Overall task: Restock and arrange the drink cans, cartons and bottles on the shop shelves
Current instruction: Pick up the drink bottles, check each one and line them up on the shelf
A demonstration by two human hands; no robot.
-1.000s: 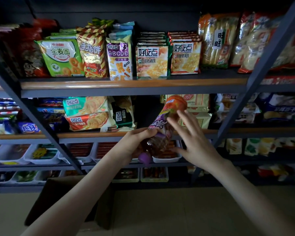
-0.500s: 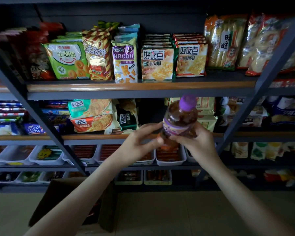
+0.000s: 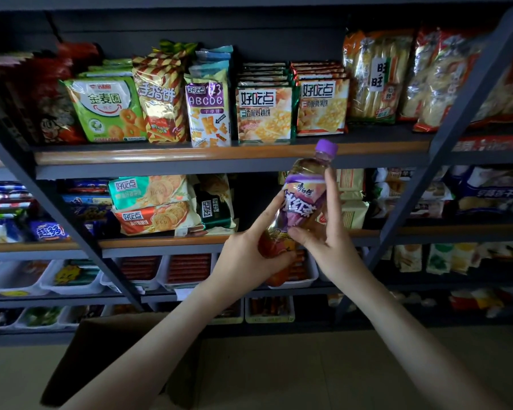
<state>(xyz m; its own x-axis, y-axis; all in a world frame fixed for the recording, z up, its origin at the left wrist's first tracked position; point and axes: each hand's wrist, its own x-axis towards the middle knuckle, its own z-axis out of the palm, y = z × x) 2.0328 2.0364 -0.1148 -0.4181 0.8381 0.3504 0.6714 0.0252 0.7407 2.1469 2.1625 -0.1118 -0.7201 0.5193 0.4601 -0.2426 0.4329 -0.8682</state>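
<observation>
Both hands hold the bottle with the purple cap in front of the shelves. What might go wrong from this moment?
1. The clear plastic bottle with purple label is tilted in mid-air, held only by the left hand and right hand; it might slip and fall.
2. Its purple cap sits near the wood-trimmed upper shelf edge; lifting it could strike there.
3. The shelf gap behind looks narrow; pushing in may topple the dark green snack packet.
</observation>
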